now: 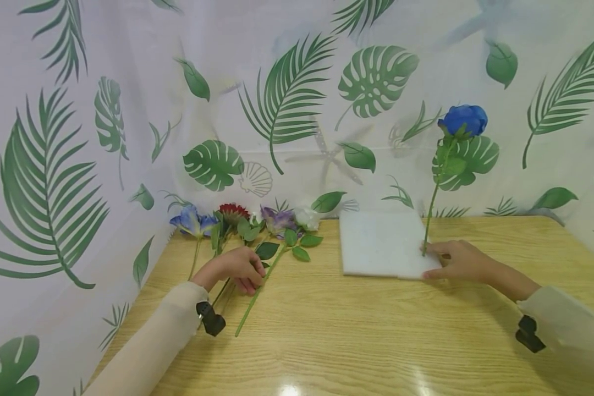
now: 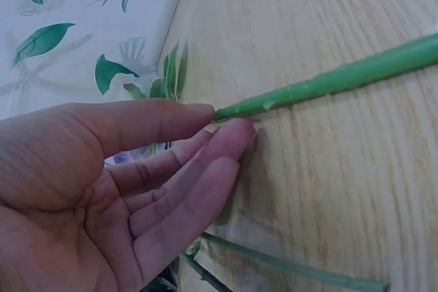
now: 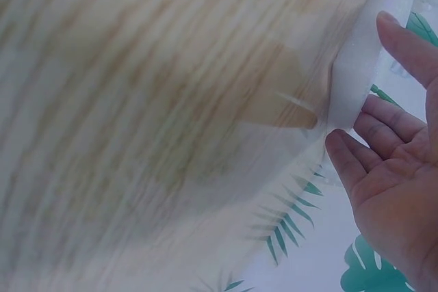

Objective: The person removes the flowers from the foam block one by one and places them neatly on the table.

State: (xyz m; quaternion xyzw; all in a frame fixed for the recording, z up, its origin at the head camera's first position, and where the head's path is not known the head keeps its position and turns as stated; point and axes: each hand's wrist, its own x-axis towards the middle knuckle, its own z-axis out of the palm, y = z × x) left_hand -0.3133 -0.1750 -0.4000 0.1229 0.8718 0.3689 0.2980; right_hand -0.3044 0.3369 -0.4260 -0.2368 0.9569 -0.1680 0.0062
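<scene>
My left hand lies over the stems of several artificial flowers on the wooden table. In the left wrist view its thumb and fingertips pinch a green stem; that long stem runs toward me. My right hand rests at the front right corner of a white foam slab, thumb and fingers touching the slab's edge, fingers relaxed. A blue rose stands upright in the slab, just beside that hand.
Blue-purple, red, purple and white flowers lie in a row at the table's back left. A leaf-printed curtain closes off the back and left sides. Wrist cameras sit on both sleeves.
</scene>
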